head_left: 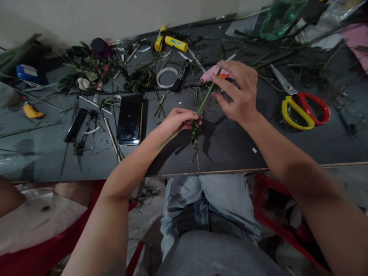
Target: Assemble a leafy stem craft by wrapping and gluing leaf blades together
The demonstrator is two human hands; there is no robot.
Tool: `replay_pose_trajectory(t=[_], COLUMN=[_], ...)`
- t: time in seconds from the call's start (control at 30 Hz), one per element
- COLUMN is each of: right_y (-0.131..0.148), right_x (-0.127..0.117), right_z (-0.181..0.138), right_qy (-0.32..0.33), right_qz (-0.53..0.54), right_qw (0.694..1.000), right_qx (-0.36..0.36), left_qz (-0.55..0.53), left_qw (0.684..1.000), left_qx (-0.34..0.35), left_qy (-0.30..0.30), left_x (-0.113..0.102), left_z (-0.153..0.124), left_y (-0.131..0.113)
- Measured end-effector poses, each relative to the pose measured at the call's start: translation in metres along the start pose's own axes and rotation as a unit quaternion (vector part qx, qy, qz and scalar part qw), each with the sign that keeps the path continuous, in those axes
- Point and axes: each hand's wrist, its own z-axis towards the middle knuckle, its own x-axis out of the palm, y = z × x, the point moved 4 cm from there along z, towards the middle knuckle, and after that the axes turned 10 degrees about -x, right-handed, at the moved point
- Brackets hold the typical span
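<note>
My left hand [185, 118] is closed in a pinch on a braid of dark green leaf strips [194, 136], whose plaited end hangs below the fingers. One long green leaf strip [205, 100] slants up from the pinch to my right hand [238, 90]. Its top end lies between the right index and middle fingers, with the thumb held apart. Another thin strip runs back along my left wrist. Just behind the right fingertips lies a pink hot glue gun [212, 73], partly covered by that hand.
Red-and-yellow scissors [306, 110] lie at right, a black phone [130, 119] at left. Behind are glue sticks [176, 43], a wire coil [167, 78], a braided green bundle [140, 79] and a green bottle [280, 21]. Another person's arm [10, 195] shows at lower left.
</note>
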Motion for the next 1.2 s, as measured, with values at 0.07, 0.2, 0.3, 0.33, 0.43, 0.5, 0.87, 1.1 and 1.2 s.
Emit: replay_pose_trajectory(t=[0.07,0.2,0.3,0.33,0.43,0.5,0.87,1.1,1.2], right_y=[-0.007,-0.005,0.012,0.018,0.032,0.034,0.037,0.035,0.015], right_x=[0.001,0.001,0.007,0.01,0.018,0.021,0.019,0.003,0.004], right_z=[0.001,0.003,0.004,0.005,0.004,0.003,0.0,0.002,-0.001], right_qy=[0.031,0.074,0.124,0.138,0.163,0.169,0.191,0.145,0.08], right_qz=[0.008,0.013,0.06,0.082,0.14,0.154,0.121,0.013,-0.026], right_qw=[0.999,0.997,0.99,0.987,0.976,0.972,0.974,0.986,0.994], right_qx=[0.014,0.016,-0.003,-0.006,0.03,0.06,0.01,-0.076,-0.064], left_qz=[0.019,0.059,0.071,0.079,0.106,0.105,0.022,-0.008,-0.025], left_qw=[1.0,0.998,0.996,0.994,0.988,0.987,0.998,0.997,0.996], left_qx=[0.011,0.023,0.051,0.065,0.099,0.105,0.06,0.08,0.083], left_qy=[-0.002,-0.012,-0.033,-0.043,-0.062,-0.06,0.0,0.01,-0.013], left_x=[0.0,-0.001,-0.001,-0.001,0.0,0.0,0.002,0.003,-0.003], left_z=[0.0,-0.001,-0.002,-0.003,-0.006,-0.006,0.006,0.0,0.001], left_y=[-0.001,-0.002,-0.004,-0.005,-0.009,-0.009,0.003,-0.002,-0.003])
